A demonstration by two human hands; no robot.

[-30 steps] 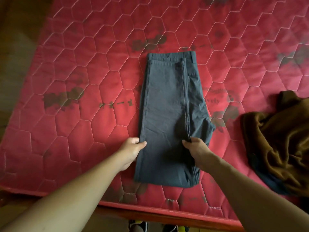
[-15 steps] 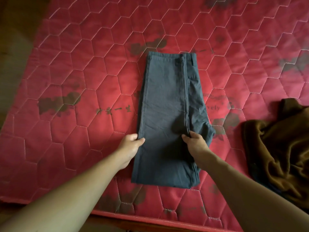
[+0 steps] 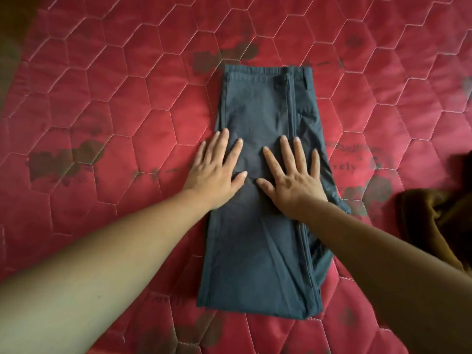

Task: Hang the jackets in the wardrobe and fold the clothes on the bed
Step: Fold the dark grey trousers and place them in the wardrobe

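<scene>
A pair of dark grey-blue trousers (image 3: 258, 103) lies folded lengthwise on the red quilted mattress (image 3: 127, 111), waistband at the far end. My left hand (image 3: 217, 172) lies flat with fingers spread on the trousers' left edge, partly over the mattress. My right hand (image 3: 291, 175) presses flat, fingers spread, on the middle of the trousers beside the fold seam. Neither hand grips the fabric.
A crumpled brown garment (image 3: 439, 221) lies at the right edge of the mattress. Dark printed patches mark the quilted cover. A strip of floor (image 3: 10, 37) shows at the far left.
Both hands let go of the trousers' side edges, moved further up and now lie flat with fingers spread on the fabric. The camera has moved closer over the bed.
</scene>
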